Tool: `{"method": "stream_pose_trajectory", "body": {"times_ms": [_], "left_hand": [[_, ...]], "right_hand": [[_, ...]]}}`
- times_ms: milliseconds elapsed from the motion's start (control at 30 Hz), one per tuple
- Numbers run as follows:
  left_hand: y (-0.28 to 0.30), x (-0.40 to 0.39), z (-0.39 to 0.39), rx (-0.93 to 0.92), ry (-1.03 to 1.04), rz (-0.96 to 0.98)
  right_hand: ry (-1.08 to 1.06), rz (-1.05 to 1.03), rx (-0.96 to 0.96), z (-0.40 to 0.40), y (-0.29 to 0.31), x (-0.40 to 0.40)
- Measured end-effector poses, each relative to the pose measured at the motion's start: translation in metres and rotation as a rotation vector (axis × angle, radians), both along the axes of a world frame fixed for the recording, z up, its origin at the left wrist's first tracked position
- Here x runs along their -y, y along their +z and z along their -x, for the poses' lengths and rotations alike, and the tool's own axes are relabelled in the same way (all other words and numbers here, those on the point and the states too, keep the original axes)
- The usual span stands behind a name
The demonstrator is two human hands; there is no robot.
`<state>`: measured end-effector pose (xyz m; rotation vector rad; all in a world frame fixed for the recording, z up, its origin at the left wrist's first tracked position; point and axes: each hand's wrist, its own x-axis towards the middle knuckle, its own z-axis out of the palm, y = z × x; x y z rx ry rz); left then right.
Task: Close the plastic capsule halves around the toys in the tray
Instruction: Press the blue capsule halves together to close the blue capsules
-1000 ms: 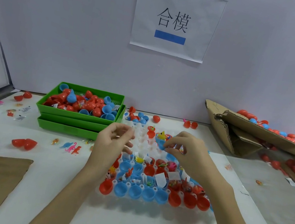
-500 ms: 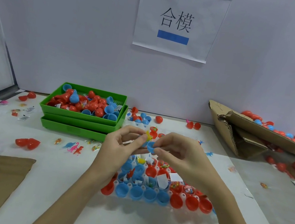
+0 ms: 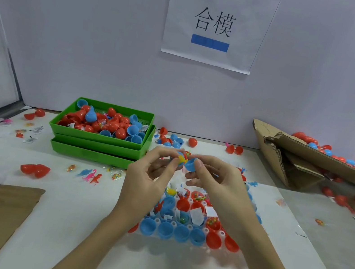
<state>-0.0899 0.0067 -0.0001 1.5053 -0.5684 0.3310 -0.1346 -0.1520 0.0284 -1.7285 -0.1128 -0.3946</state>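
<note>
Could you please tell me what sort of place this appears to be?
Probably a hand-assembly bench for capsule toys: a green bin of loose capsule halves, a holed tray seating filled halves, and a paper sign on the wall.

Head view, forward-down, close over table [image 3: 74, 230].

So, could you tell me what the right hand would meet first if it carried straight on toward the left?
Probably the yellow toy and the left hand fingertips; the right hand holds a blue capsule half almost against them.
</note>
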Motion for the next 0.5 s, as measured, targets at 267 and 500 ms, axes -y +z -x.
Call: {"method": "stream_pose_trajectory", "body": {"times_ms": [267,500], "left_hand": [[0.001,0.003,0.006,0.179,0.07,-0.125],[0.003,-0.003,0.003,0.132,0.079,-0.111]], "right_hand": [[-0.229,0.425,0.249,0.003,-0.007,-0.01],[-0.248,0.321,0.319,0.001,-0.01,-0.016]]}}
